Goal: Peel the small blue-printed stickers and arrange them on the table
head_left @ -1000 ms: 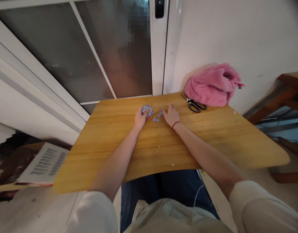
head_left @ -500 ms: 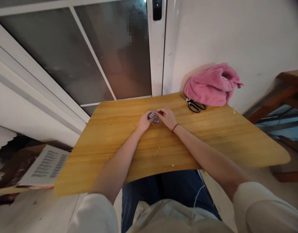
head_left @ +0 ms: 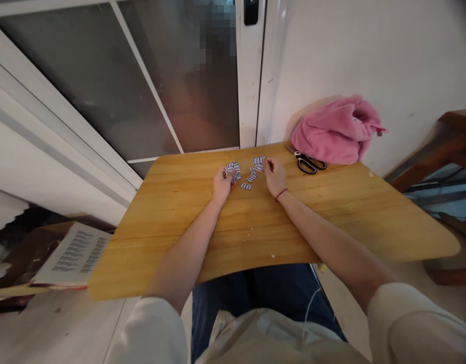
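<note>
My left hand (head_left: pixel 222 186) is closed around a bunch of small blue-and-white striped cards (head_left: pixel 233 169), which fan out past the thumb. A loose line of similar striped cards (head_left: pixel 251 175) lies on the wooden table (head_left: pixel 172 212), between my two hands. My right hand (head_left: pixel 275 177), with a red cord at the wrist, has its fingertips pinched at the edge of a striped card (head_left: pixel 258 160) at the far end of that line. What is printed on the cards is too small to make out.
Black-handled scissors (head_left: pixel 309 163) lie right of my right hand, against a pink plush bundle (head_left: pixel 335 132). Small white scraps (head_left: pixel 272 256) dot the table's near edge. A framed glass door (head_left: pixel 202 101) stands behind the table. At lower left is an open cardboard box (head_left: pixel 39 237).
My hands have moved apart, the right one away to the right. Striped cards bunched between both hands are now spread out on the table, with the rest in my left hand.
</note>
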`<state>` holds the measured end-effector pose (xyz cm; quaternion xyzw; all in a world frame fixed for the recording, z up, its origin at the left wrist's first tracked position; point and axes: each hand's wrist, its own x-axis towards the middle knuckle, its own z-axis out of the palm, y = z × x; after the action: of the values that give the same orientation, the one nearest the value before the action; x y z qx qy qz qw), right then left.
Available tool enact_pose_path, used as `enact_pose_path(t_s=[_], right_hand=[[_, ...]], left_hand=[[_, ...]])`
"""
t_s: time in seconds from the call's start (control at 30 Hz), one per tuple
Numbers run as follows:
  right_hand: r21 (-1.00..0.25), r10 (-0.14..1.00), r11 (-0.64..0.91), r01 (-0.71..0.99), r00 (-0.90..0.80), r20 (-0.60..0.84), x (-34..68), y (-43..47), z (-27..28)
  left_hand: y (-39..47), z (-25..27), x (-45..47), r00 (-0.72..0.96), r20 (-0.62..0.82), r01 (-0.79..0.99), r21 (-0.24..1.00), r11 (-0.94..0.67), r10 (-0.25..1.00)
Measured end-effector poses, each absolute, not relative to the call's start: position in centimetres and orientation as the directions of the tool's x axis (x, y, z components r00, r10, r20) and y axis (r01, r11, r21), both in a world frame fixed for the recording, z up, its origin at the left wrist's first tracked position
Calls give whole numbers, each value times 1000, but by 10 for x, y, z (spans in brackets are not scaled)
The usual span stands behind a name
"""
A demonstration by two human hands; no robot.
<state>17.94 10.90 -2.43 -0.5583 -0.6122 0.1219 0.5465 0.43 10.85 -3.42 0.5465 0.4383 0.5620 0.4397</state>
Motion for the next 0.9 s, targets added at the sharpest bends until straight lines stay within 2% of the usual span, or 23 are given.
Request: enact_pose_path(t_s=[0.17, 0.3, 0.47, 0.73, 0.8, 0.9], right_hand=[[-736, 823, 310, 602, 218, 525, 184, 116, -32], [-723, 825, 406, 559, 116, 553, 177, 108, -27], [-752, 856, 487, 444, -72, 512, 163, 98, -22], [-781, 863, 458, 424, -3, 505, 163, 93, -15], [-748, 845, 480, 459, -13, 535, 164, 90, -11], [-611, 780, 531, 588, -57, 623, 164, 86, -5]], left_hand=[[111, -34, 0, -55, 231, -20, 973, -232, 971], [103, -28, 6, 53, 230, 9, 973, -231, 972], [94, -24, 13, 198, 221, 48, 971, -235, 955], [95, -27, 13, 244, 219, 32, 972, -233, 945], [95, -26, 13, 248, 217, 14, 974, -228, 944], [95, -23, 15, 250, 220, -25, 975, -221, 943]])
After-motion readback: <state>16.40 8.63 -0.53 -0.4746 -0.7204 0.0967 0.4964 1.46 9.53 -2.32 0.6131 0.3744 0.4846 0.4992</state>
